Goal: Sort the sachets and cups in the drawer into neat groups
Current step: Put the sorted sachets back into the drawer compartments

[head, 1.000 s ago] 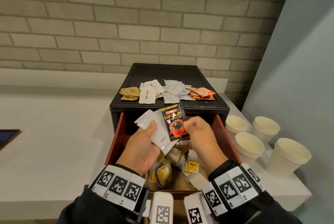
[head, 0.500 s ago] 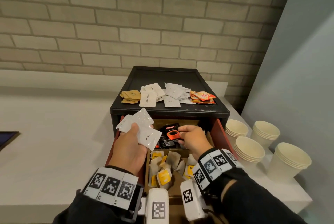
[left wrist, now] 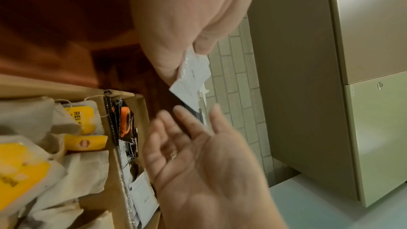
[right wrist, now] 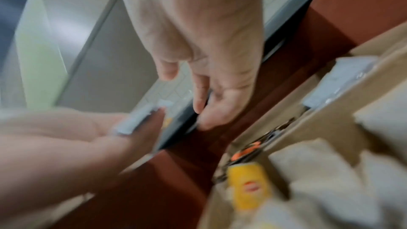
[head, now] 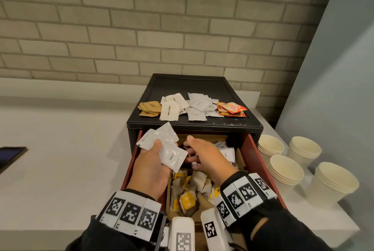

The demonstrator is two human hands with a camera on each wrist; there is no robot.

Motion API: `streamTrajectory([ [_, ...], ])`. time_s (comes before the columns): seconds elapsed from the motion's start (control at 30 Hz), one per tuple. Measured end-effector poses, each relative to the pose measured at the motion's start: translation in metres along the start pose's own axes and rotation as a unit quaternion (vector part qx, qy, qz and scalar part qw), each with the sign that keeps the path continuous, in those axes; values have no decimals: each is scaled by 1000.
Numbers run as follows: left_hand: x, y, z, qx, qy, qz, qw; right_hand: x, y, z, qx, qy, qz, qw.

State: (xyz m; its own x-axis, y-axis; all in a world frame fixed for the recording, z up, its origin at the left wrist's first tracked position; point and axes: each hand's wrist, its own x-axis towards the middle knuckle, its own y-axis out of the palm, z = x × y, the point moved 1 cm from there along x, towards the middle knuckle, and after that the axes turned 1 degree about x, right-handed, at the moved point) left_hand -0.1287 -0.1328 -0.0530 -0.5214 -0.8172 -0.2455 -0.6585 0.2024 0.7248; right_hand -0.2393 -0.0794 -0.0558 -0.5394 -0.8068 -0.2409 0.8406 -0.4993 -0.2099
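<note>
My left hand [head: 153, 155] grips a fan of white coffee sachets [head: 170, 149] above the left side of the open red drawer [head: 261, 161]. The right hand [head: 194, 149] hovers, fingers straight and empty, over the back compartment, where black and orange coffee sachets [left wrist: 126, 128] lie. In the left wrist view the right hand's [left wrist: 198, 154] bare palm faces the camera, below the white sachets [left wrist: 191, 77]. Tea bags with yellow tags [head: 188, 200] fill the front cardboard compartment. More white sachets [head: 227, 152] lie at the back right. Stacked paper cups [head: 285, 171] stand on the counter to the right.
The black cabinet top [head: 188, 84] carries brown sachets [head: 149, 107], white sugar sachets [head: 170, 107], cream sachets [head: 198, 105] and orange sachets [head: 232, 108]. A brick wall stands behind. A dark tablet [head: 10, 153] lies at the far left of the white counter.
The right hand carried the black coffee sachet down into the drawer's back compartment, let it go, and now has its fingers spread. The left hand keeps hold of the white sachets.
</note>
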Motion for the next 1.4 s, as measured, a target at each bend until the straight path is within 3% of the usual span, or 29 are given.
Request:
streamTrajectory([
  [0.07,1,-1,2,5,1,12,1000,-13,9,2,32,-13,51,998],
  [0.17,3,-5,4,-1,4,21,1000,-19,14,-2,-6,-78,23,997],
  [0.27,3,-9,1,-26,1,-1,1000,-18,6,-3,-24,-94,-29,995],
  [0.4,5,-11,1,-42,-20,-17,999,-6,-22,-10,50,-30,-173,983],
  [0.47,5,-11,2,-45,-34,-12,998,-2,-35,-15,88,5,-206,975],
  [0.63,2,-6,4,-15,-75,11,997,-7,-32,-13,96,25,-122,988],
  [0.77,0,-3,10,76,-134,69,986,-11,-13,-2,41,-74,-48,995],
  [0.83,-2,-3,12,103,-156,89,978,-12,-11,1,6,-116,-51,992],
  [1.1,0,-6,13,161,-192,140,958,-17,-20,-3,-23,-150,-47,987],
  [1.23,1,-6,15,175,-179,154,956,-15,-12,-6,-113,-180,-26,977],
  [1.4,0,-6,20,211,-167,141,953,-10,-6,-10,-57,-161,-45,984],
])
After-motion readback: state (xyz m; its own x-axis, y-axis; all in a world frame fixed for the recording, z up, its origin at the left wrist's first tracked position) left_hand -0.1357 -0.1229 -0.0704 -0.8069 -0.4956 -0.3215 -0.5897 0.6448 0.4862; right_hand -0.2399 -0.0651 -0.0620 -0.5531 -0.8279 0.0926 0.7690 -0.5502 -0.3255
